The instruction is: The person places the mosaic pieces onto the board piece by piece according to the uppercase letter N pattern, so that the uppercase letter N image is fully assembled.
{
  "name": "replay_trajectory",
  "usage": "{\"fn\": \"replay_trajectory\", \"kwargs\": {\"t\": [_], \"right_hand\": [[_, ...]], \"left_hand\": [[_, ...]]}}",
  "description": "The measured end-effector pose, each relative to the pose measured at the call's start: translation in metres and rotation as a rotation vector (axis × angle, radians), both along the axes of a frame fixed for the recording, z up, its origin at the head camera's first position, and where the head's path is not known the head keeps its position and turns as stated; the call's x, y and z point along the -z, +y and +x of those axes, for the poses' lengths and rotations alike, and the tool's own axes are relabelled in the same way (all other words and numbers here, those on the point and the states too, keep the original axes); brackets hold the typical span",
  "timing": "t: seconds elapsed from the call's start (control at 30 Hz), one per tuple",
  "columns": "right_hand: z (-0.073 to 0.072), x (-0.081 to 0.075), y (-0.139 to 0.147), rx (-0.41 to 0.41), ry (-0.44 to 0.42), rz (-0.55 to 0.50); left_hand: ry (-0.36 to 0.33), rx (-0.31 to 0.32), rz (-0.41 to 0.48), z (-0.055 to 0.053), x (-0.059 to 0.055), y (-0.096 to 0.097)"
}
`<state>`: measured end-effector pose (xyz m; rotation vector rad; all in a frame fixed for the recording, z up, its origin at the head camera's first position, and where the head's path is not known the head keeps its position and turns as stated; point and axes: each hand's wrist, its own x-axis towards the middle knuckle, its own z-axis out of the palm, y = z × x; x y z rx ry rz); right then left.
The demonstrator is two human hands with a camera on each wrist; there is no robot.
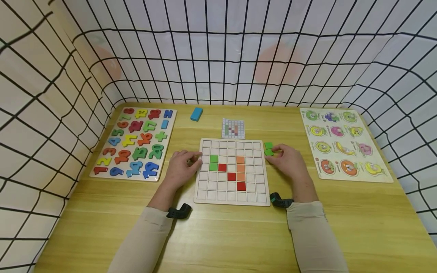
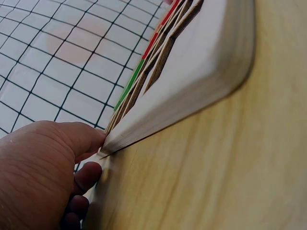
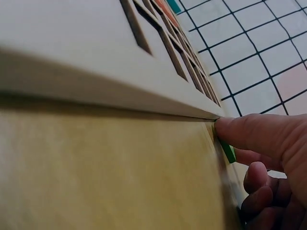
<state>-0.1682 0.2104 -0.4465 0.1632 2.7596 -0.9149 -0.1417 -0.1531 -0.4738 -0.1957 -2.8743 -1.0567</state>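
Note:
A square wooden grid board (image 1: pixel 211 195) lies mid-table with green tiles (image 1: pixel 213 163), red tiles (image 1: pixel 231 176) and orange tiles (image 1: pixel 240 168) in some of its cells. Thumb and forefinger of my left hand (image 1: pixel 181 168) touch the board's left edge; the left wrist view shows the thumb against the rim, the other fingers loosely bent. At the right edge, my right hand (image 1: pixel 288 161) pinches a green tile (image 3: pixel 228 151) between thumb and finger, partly hidden by the thumb. Another green tile (image 1: pixel 268 145) lies just beyond its fingertips.
A small printed pattern card (image 1: pixel 233 129) lies behind the board, and a blue block (image 1: pixel 196 114) to its left. A number puzzle (image 1: pixel 134 151) stands left, a fruit puzzle (image 1: pixel 345 144) right. Black wire mesh (image 1: pixel 225 57) encloses the table's back and sides.

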Motion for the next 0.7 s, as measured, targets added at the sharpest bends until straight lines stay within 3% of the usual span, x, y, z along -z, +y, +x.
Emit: {"fn": "replay_trajectory", "kwargs": {"t": [0.7], "right_hand": [[-0.0009,0.0006,0.0091,-0.043,-0.020,-0.015]], "left_hand": [[-0.017,-0.008,-0.001,0.0003,-0.0010,0.0008]]}}
